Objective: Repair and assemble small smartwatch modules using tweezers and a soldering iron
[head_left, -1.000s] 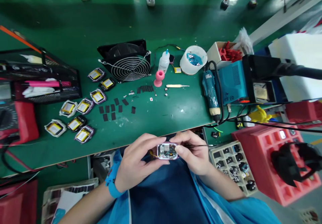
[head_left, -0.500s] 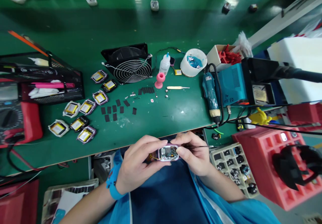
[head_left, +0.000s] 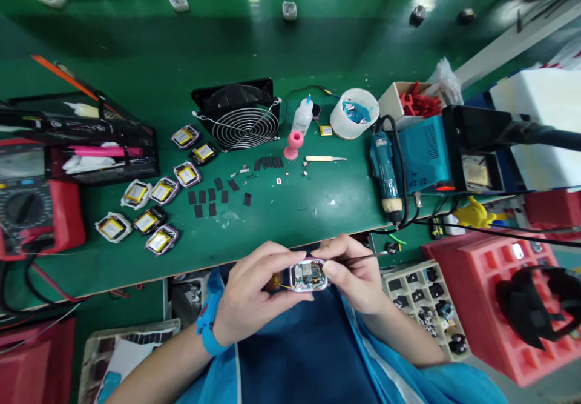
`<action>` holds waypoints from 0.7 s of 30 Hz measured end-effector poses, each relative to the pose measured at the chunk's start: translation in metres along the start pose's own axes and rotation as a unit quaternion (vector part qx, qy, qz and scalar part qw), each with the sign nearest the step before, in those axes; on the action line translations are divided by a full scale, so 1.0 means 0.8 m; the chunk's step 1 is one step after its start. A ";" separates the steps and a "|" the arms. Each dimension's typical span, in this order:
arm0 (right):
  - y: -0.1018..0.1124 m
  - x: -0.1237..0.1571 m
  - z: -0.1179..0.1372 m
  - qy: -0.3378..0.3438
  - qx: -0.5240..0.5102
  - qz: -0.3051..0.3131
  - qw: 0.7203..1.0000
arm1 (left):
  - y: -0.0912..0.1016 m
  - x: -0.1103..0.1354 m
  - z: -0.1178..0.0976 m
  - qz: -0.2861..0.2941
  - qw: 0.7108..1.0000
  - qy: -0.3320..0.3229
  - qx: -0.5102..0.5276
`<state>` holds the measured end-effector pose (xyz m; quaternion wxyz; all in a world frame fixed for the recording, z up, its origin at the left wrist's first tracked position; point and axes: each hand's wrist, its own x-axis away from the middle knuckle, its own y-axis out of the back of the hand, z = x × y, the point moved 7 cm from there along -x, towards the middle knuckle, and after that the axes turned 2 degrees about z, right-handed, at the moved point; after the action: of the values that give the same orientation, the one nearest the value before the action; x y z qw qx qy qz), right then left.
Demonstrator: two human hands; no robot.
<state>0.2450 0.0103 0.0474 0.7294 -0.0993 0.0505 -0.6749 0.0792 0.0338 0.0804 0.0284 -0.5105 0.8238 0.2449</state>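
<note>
A small opened smartwatch [head_left: 308, 275] with a pale rim and a bare circuit board faces up at the bench's front edge. My left hand [head_left: 254, 286] is closed round its left side, with fingers above and thumb below. A thin yellow wire shows by that side. My right hand [head_left: 351, 277] pinches the right end, thumb tip against the rim. A slim dark tool [head_left: 363, 258], its kind unclear, sticks out from between the right fingers; its tip is hidden. On the bench beyond lie several black pads [head_left: 211, 194] and opened watches with yellow-wrapped batteries [head_left: 162, 191].
A fan [head_left: 245, 126], a white bottle [head_left: 302, 117], a pink stand [head_left: 294, 145] and a white tub [head_left: 354, 113] stand farther back. An electric screwdriver [head_left: 385, 174] lies at right, a multimeter [head_left: 27, 207] at left. A compartment tray [head_left: 424, 307] sits low at right.
The whole view has shifted slightly, so the bench things appear a little farther right. Both hands still hold the smartwatch, which is tilted slightly differently.
</note>
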 end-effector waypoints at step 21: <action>-0.007 -0.003 -0.004 0.017 -0.060 0.008 0.998 | 0.006 -0.003 -0.002 -0.013 1.000 -0.013 0.011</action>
<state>0.2384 0.0118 0.0457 0.7264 -0.1314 0.1038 -0.6665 0.0767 0.0367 0.0844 0.0479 -0.5178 0.8190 0.2425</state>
